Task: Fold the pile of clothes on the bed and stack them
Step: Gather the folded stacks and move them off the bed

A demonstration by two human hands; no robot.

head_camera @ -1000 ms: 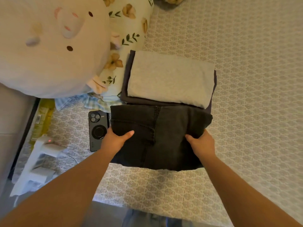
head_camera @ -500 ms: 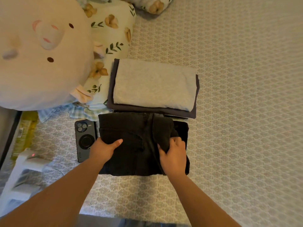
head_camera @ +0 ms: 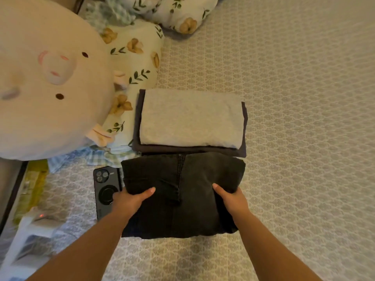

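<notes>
Jeans [head_camera: 182, 191], folded into a dark block, are lying on the bed [head_camera: 304, 138] directly in front of you, their long axis running left to right, their far edge just short of the stack. Your left hand [head_camera: 129, 201] is holding the block's left side, thumb lying on top of the denim, the other fingers hidden below the edge. Your right hand [head_camera: 231, 199] is doing the same on the right side, so each grip is clamped on the jeans, one per end. The stack, a grey garment [head_camera: 190, 120] resting on a dark garment [head_camera: 242, 153], is sitting straight beyond the jeans, away from you, with matching orientation. Both hands are standing equally near it. Judgement: the coming move is calling for a lift forward onto the grey top, without rotation. A phone [head_camera: 106, 191] is lying just beside your left hand; a plush toy [head_camera: 50, 88] is crowding the stack's left.
</notes>
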